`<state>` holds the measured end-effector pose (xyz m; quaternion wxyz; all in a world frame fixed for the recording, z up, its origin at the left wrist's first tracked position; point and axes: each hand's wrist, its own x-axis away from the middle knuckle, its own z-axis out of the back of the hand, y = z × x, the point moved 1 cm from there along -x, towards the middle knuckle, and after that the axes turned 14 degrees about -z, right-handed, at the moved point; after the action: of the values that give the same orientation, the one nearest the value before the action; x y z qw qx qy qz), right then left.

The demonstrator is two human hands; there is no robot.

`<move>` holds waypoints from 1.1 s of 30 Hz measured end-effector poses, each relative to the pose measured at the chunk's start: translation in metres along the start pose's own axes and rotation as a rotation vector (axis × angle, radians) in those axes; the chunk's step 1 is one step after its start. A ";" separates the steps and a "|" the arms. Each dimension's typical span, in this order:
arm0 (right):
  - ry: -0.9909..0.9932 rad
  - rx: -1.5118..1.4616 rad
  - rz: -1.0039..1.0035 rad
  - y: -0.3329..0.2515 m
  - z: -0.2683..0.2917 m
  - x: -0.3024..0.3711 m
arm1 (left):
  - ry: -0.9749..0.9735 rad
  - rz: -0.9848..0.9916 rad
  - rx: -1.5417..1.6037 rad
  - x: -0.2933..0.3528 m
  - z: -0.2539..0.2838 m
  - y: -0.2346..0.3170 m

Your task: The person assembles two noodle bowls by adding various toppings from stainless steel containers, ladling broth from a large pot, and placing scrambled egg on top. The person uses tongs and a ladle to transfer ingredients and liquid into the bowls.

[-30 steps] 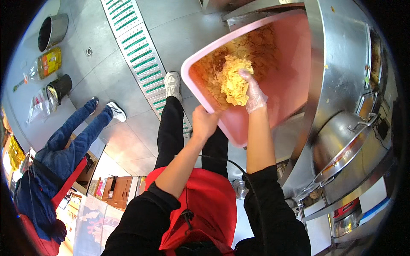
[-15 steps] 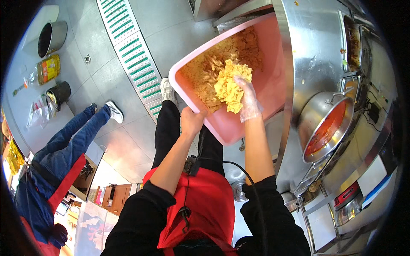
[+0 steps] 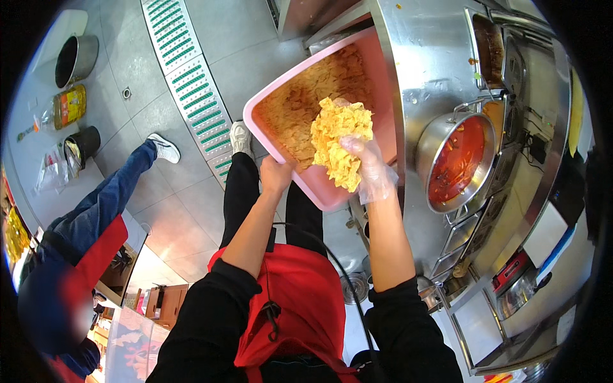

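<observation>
A pink plastic tub (image 3: pixel 285 75) is tilted in front of me, with a thick layer of flaky yellow-brown food (image 3: pixel 306 96) inside. My left hand (image 3: pixel 276 176), bare, is closed on its near left rim. In my right hand (image 3: pixel 363 155), which wears a clear plastic glove, sits a large clump of yellow, crumpled, flaky food (image 3: pixel 338 143). That clump is up over the tub's right part, apart from the layer below. The fingers under it are mostly hidden; the thumb presses its near side. I cannot tell exactly what food it is.
Right of the tub runs a steel counter (image 3: pixel 424 57), bearing a steel pot (image 3: pixel 426 150) of red sauce. A person in jeans (image 3: pixel 105 185) stands at left near a table with a dark pot (image 3: pixel 87 59) and an oil bottle (image 3: pixel 71 105). A drain grate (image 3: pixel 198 96) crosses the floor.
The right hand has raised the clump, and loose bits no longer fall from it. In the picture the tub and counter have shifted left. The other person has leaned further into view.
</observation>
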<state>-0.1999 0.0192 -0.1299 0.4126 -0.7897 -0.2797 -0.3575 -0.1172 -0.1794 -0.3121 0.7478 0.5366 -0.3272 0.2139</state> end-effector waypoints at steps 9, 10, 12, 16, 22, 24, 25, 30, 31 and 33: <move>-0.060 0.022 0.043 -0.028 -0.025 0.052 | 0.013 0.056 0.027 0.001 -0.004 -0.007; -0.063 0.033 0.055 -0.028 -0.024 0.051 | 0.007 0.070 0.035 0.004 -0.004 -0.004; -0.017 0.077 0.017 -0.022 -0.015 0.042 | 0.009 0.085 0.039 0.008 -0.002 0.003; 0.133 0.128 -0.099 0.012 0.007 0.007 | 0.034 0.078 0.020 0.013 0.001 0.010; 0.293 0.134 -0.215 0.041 0.035 -0.005 | 0.037 0.011 0.010 0.009 0.002 0.002; 0.260 0.074 -0.182 0.042 0.037 -0.004 | 0.038 0.011 0.070 0.009 0.004 -0.002; 0.271 0.096 -0.193 0.042 0.037 -0.003 | 0.041 0.018 0.056 0.010 0.004 -0.003; 0.282 0.087 -0.209 0.040 0.041 -0.005 | 0.037 0.035 0.079 0.008 0.002 -0.007; 0.283 0.106 -0.208 0.041 0.042 -0.004 | 0.039 0.025 0.087 0.007 0.001 -0.009; 0.312 0.146 -0.208 0.044 0.044 -0.004 | 0.037 0.030 0.118 0.005 0.000 -0.013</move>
<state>-0.1551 0.0341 -0.1711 0.4678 -0.6596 -0.3174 -0.4953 -0.1047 -0.1836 -0.3171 0.7175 0.5708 -0.3081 0.2540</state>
